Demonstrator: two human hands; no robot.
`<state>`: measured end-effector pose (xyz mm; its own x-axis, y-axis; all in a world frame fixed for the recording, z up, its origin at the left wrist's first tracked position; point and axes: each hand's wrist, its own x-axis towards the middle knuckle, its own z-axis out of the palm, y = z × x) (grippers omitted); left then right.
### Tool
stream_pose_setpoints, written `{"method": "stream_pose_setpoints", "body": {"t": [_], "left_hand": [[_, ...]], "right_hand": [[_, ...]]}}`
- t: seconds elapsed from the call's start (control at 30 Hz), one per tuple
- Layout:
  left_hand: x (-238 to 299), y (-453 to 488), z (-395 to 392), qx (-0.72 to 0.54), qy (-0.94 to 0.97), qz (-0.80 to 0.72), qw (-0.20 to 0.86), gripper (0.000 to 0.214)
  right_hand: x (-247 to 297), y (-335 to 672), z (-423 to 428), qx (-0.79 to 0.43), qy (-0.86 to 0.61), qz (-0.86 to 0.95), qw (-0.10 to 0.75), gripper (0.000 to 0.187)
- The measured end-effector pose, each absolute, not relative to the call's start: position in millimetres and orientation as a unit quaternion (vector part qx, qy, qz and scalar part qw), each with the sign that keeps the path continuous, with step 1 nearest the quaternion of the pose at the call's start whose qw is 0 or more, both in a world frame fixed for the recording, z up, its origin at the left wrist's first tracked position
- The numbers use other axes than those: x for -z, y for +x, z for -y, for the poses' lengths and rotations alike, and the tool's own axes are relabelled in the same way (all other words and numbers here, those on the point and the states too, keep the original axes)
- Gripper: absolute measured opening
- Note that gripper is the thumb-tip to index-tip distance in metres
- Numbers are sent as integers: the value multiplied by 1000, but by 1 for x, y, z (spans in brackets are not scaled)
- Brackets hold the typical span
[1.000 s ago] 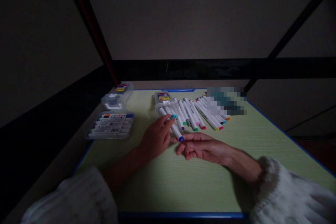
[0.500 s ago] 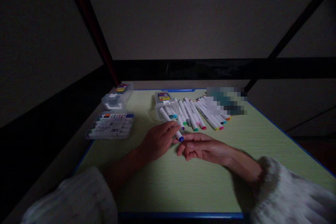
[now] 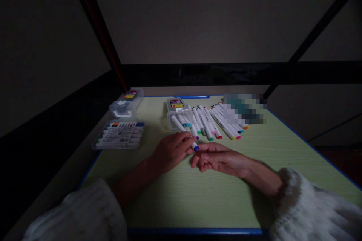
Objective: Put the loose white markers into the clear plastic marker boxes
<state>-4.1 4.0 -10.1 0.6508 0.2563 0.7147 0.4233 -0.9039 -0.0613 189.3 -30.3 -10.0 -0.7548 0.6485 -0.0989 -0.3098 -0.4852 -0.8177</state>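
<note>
From my remote station I take the middle clear plastic case (image 3: 175, 104), the one with the yellow label, as datum. The blue-capped marker (image 3: 179, 124) slopes from the near end of that case toward the wearer, cap foremost; whether its far end is inside or merely in front of the case I cannot determine. On the near side of the case, the left hand (image 3: 171, 152) is palm down and appears to pinch the marker's barrel close to the blue cap, fingers above, thumb largely obscured. Nearer and to the right of the case, the right hand (image 3: 222, 158) is half unfurled, fingers loosely bent, gripping nothing that I can see; its forefinger reaches the cap, contact unconfirmed. To the right of the case lie a red-capped marker (image 3: 212, 122) and a yellow-capped marker (image 3: 223, 125) among others; to its left, and nearer, sits a flat marker pack (image 3: 118, 135). Recommendations on handling: hold the barrel rather than the cap, which could pull loose; keep the marker in line with its slope, since swinging it sideways could disturb its neighbours; and let the right forefinger steady the cap lightly, without pushing.
</note>
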Motion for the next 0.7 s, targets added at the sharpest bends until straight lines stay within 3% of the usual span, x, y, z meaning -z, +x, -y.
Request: {"method": "stream_pose_setpoints", "body": {"t": [0.7], "left_hand": [[10, -6, -3, 362, -898, 237, 76, 11]], "right_hand": [[8, 189, 30, -832, -202, 437, 276, 32]]}}
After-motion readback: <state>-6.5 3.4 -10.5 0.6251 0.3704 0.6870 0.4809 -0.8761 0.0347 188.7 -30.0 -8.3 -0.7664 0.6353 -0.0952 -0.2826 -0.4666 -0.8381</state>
